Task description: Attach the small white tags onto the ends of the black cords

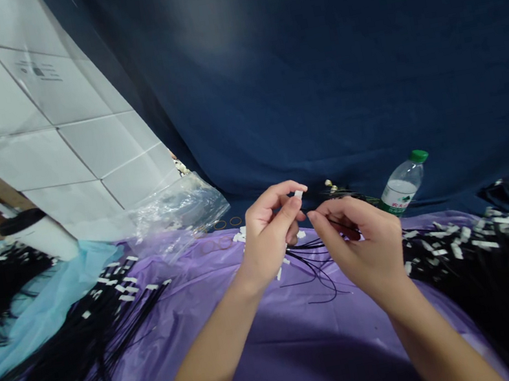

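Note:
My left hand [269,230] pinches a small white tag [298,194] between thumb and forefinger, raised above the purple sheet [281,343]. My right hand [359,241] is closed just right of it, fingertips almost touching the tag, gripping thin black cords [314,265] that trail down onto the sheet below both hands. A few loose white tags lie under my left hand.
A heap of black cords with white tags [78,340] lies at the left on the purple and light blue sheets. Another such heap [483,255] fills the right. A clear plastic bag [179,210], white boxes [50,121], a green-capped water bottle [404,184] and a dark blue backdrop stand behind.

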Action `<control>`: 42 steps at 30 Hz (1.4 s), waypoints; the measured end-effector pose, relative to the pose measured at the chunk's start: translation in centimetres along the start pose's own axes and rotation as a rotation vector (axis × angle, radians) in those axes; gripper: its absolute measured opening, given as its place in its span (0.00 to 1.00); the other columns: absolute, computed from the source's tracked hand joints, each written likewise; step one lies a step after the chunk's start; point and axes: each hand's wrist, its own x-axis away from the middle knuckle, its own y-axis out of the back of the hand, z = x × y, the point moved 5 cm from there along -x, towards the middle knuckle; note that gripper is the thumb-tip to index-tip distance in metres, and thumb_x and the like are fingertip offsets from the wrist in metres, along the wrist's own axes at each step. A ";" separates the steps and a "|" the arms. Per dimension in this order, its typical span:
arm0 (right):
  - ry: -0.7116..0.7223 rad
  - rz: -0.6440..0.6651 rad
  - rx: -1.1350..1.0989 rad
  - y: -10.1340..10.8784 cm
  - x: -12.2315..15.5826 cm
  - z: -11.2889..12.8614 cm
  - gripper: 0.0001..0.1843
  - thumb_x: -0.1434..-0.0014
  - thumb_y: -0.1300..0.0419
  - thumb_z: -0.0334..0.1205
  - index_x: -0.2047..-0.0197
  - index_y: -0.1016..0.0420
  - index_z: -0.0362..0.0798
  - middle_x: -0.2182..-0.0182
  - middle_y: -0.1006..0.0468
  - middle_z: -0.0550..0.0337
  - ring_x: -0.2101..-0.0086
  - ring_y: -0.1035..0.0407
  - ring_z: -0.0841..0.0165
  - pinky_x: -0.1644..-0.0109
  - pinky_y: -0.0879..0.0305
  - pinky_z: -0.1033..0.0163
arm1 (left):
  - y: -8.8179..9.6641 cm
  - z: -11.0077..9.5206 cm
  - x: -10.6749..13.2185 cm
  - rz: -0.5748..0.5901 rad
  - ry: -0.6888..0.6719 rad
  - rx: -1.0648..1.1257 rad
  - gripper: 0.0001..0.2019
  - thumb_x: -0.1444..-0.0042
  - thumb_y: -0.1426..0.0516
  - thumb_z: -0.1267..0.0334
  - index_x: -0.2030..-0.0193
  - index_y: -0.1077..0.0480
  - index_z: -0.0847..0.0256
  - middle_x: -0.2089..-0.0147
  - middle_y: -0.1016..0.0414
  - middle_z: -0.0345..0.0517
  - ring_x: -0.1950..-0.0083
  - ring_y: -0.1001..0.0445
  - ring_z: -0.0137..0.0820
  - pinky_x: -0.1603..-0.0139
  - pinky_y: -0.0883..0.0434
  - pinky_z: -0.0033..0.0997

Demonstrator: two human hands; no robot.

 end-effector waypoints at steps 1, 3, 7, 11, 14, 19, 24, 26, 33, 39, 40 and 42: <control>0.001 0.002 -0.001 0.0 0.0 0.0 0.07 0.41 0.40 0.33 0.71 0.29 0.47 0.80 0.33 0.67 0.80 0.43 0.76 0.77 0.46 0.67 | 0.0 0.0 0.0 0.001 -0.002 0.003 0.07 0.44 0.39 0.59 0.59 0.25 0.55 0.75 0.35 0.35 0.84 0.44 0.16 0.84 0.46 0.19; 0.003 0.006 -0.005 -0.1 -0.1 -0.1 0.06 0.41 0.40 0.33 0.71 0.28 0.47 0.80 0.33 0.66 0.80 0.43 0.76 0.77 0.46 0.67 | 0.0 0.0 0.0 0.003 -0.008 0.012 0.07 0.44 0.39 0.60 0.59 0.25 0.54 0.75 0.35 0.35 0.84 0.44 0.16 0.84 0.46 0.19; -0.007 0.038 -0.003 0.1 -0.2 -0.2 0.02 0.41 0.38 0.35 0.66 0.27 0.48 0.77 0.30 0.66 0.79 0.40 0.75 0.76 0.42 0.67 | 0.1 -0.1 -0.3 -0.015 0.007 0.037 0.09 0.45 0.38 0.59 0.58 0.26 0.55 0.75 0.33 0.35 0.85 0.45 0.15 0.85 0.47 0.18; 0.026 -0.051 0.050 1.7 -0.4 0.3 0.11 0.44 0.35 0.33 0.57 0.27 0.47 0.65 0.25 0.56 0.68 0.31 0.69 0.66 0.33 0.63 | 1.4 -0.2 -1.3 -0.114 0.037 0.109 0.09 0.45 0.39 0.60 0.58 0.27 0.58 0.76 0.32 0.35 0.86 0.45 0.15 0.86 0.49 0.17; 0.111 -0.085 0.065 3.3 -0.5 1.1 0.09 0.44 0.35 0.31 0.59 0.26 0.47 0.63 0.25 0.55 0.63 0.30 0.67 0.58 0.32 0.60 | 2.7 -0.3 -2.1 -0.177 0.070 0.213 0.08 0.45 0.40 0.63 0.58 0.29 0.59 0.77 0.34 0.34 0.86 0.45 0.15 0.86 0.50 0.16; -0.012 0.486 -0.073 2.6 -0.5 0.1 0.04 0.38 0.41 0.33 0.62 0.25 0.50 0.69 0.24 0.64 0.69 0.31 0.73 0.65 0.35 0.66 | 4.3 -0.6 -3.1 -0.207 0.162 0.347 0.05 0.41 0.43 0.68 0.58 0.31 0.61 0.76 0.36 0.33 0.87 0.47 0.14 0.89 0.54 0.14; -0.089 0.691 -0.182 0.4 0.2 -1.0 0.04 0.37 0.41 0.38 0.60 0.24 0.52 0.67 0.22 0.67 0.68 0.30 0.75 0.65 0.35 0.69 | 4.6 -0.3 -3.4 -0.172 0.268 0.459 0.05 0.37 0.48 0.69 0.58 0.32 0.62 0.76 0.39 0.33 0.88 0.48 0.14 0.92 0.54 0.14; -0.079 0.689 -0.243 -0.7 0.4 -0.9 0.04 0.37 0.40 0.37 0.59 0.24 0.51 0.66 0.21 0.66 0.68 0.30 0.75 0.65 0.34 0.70 | 4.5 0.0 -3.5 -0.138 0.308 0.506 0.06 0.36 0.50 0.68 0.58 0.32 0.62 0.75 0.40 0.33 0.87 0.48 0.15 0.93 0.53 0.13; 0.129 0.598 -0.368 -2.3 0.6 0.2 0.11 0.38 0.41 0.30 0.52 0.25 0.47 0.60 0.22 0.59 0.62 0.28 0.73 0.57 0.31 0.67 | 4.2 1.4 -3.4 -0.058 0.492 0.646 0.09 0.34 0.52 0.65 0.64 0.33 0.64 0.77 0.41 0.33 0.90 0.52 0.14 0.93 0.48 0.13; 0.274 0.557 -0.374 -2.5 1.1 0.7 0.13 0.36 0.43 0.29 0.51 0.23 0.48 0.58 0.24 0.55 0.58 0.28 0.73 0.54 0.30 0.66 | 3.7 1.8 -3.5 -0.102 0.482 0.734 0.11 0.33 0.55 0.68 0.60 0.32 0.68 0.76 0.39 0.36 0.88 0.45 0.14 0.93 0.49 0.11; 0.287 0.541 -0.368 -2.5 1.2 0.7 0.12 0.36 0.43 0.29 0.51 0.23 0.48 0.58 0.24 0.55 0.58 0.28 0.72 0.54 0.30 0.66 | 3.7 1.8 -3.5 -0.107 0.486 0.742 0.12 0.33 0.55 0.68 0.60 0.32 0.68 0.77 0.39 0.35 0.88 0.45 0.15 0.93 0.49 0.11; 0.302 0.517 -0.368 -2.5 1.2 0.8 0.12 0.37 0.42 0.29 0.52 0.22 0.47 0.58 0.24 0.55 0.58 0.28 0.72 0.54 0.29 0.66 | 3.5 1.8 -3.4 -0.113 0.501 0.756 0.13 0.32 0.56 0.68 0.60 0.32 0.67 0.78 0.40 0.35 0.89 0.46 0.15 0.93 0.50 0.12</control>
